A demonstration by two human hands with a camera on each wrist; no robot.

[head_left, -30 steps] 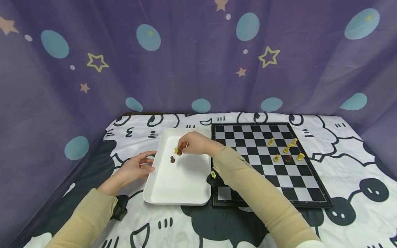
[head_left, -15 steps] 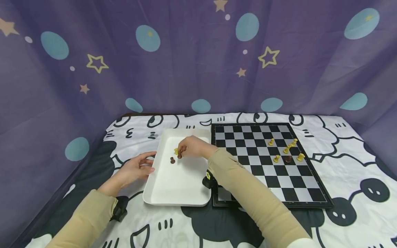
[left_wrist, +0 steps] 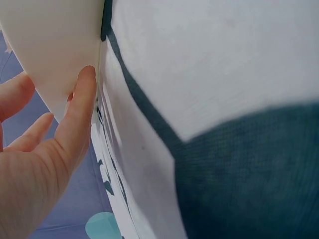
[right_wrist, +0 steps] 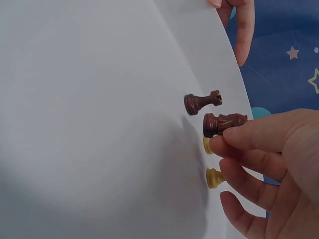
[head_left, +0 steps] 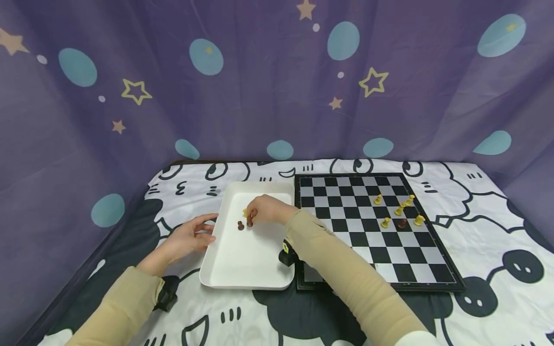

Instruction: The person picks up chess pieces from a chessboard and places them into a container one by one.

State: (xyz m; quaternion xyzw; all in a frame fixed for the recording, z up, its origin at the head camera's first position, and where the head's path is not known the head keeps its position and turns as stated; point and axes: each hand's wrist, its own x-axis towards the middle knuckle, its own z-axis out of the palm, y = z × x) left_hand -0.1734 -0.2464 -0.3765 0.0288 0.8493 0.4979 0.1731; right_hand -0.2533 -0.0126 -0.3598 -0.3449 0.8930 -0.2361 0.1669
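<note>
Over the white tray (head_left: 246, 254), my right hand (head_left: 269, 210) pinches a brown chess knight (right_wrist: 225, 123) between thumb and fingertips. Just beside the knight, a brown rook (right_wrist: 202, 101) stands upright on the tray floor. Two yellow chess pieces (right_wrist: 214, 178) show behind the right fingers in the right wrist view, their upper parts mostly hidden by the hand. My left hand (head_left: 186, 240) rests against the tray's left outer side, its fingers loosely extended. In the left wrist view, the left fingertips (left_wrist: 87, 74) lie along the tray wall.
A black-and-white chessboard (head_left: 344, 226) lies right of the tray, partly under the right sleeve (head_left: 346, 269). Toward its right side stand several yellow pieces (head_left: 385, 222) and a brown piece (head_left: 402, 223). A patterned cloth (head_left: 489, 216) covers the table, with a purple curtain (head_left: 259, 110) behind.
My right hand has shifted slightly toward the near side of the tray with the knight, which now sits level with the rook. The left hand stays at the tray's side.
</note>
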